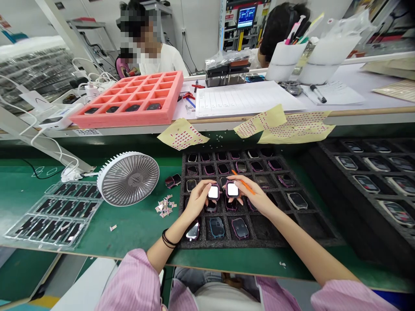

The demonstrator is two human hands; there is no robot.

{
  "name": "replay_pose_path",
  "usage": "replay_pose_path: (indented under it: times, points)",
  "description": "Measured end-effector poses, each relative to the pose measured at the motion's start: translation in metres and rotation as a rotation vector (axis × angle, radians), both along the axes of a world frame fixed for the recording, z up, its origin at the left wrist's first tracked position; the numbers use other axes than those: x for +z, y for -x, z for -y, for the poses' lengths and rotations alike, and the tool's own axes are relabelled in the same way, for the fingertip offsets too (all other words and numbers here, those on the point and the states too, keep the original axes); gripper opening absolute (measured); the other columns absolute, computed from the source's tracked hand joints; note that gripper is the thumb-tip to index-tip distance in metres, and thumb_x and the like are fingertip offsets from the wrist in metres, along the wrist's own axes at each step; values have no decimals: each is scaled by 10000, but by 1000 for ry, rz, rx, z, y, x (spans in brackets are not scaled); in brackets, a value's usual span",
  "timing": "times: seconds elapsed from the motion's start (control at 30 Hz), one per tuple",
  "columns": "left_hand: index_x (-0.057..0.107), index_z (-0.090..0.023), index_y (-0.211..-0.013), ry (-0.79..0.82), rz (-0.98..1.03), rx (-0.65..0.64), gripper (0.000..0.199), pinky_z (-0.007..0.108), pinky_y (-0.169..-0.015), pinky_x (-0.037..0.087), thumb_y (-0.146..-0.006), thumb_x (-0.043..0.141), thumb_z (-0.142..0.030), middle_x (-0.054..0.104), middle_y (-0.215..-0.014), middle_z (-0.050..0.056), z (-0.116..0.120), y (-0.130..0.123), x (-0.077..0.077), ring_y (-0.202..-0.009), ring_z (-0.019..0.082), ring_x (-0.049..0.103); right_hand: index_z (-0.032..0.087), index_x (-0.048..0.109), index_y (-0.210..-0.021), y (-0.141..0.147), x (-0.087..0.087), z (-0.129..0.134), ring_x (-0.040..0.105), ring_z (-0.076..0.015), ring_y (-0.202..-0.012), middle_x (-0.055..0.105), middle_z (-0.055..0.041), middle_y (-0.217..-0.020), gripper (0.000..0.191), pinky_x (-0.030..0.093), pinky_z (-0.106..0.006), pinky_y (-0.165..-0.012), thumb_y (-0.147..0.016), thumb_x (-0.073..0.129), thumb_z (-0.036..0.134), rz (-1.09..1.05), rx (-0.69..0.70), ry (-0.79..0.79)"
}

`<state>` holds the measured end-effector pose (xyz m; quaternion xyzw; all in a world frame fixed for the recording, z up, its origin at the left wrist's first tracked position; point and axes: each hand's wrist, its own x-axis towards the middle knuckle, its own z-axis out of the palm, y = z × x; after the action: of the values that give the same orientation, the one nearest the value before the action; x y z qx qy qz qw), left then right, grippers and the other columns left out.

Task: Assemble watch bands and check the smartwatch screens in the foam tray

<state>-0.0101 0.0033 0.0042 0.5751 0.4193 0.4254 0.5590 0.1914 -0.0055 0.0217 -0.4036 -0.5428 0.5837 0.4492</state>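
The left hand (197,199) clamps a square pink-framed watch (213,192); the right hand (249,194) clamps a second watch (232,189) and a thin orange stick (244,185), above a black foam tray (293,231).

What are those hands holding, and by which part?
Left hand: a square, purple-framed watch with a glowing white screen, gripped by its edges. Right hand: a matching watch, same grip, plus a thin orange stick.

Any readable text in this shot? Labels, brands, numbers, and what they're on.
Nothing can be read for certain.
Too small or blurred to read: the printed grid form on the bench, the sticker label on the shelf edge, the monitor in the background, the device screens at far right.
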Motion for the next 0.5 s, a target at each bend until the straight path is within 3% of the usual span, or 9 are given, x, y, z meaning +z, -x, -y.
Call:
replay_pose_path:
  times: [0.3,0.5]
  points:
    - [456,-194,-1276,6,85,-34,485,179,-469,480,-845,581,-378,595,-1080,102,-3,-1,-9,-776,148,614,253,486,-1264,-2,-10,-4,672,-158,-714,603,-114,-1164,485,482,-223,-434,-827,644,389,-27,100,1]
    - [450,-205,-1264,-1,77,-18,523,165,-467,463,-807,648,-364,605,-1104,111,-2,-2,-9,-789,159,647,245,484,-1258,-2,-7,-3,680,-157,-709,624,-111,-1156,537,472,-213,-434,-780,701,355,4,72,16]
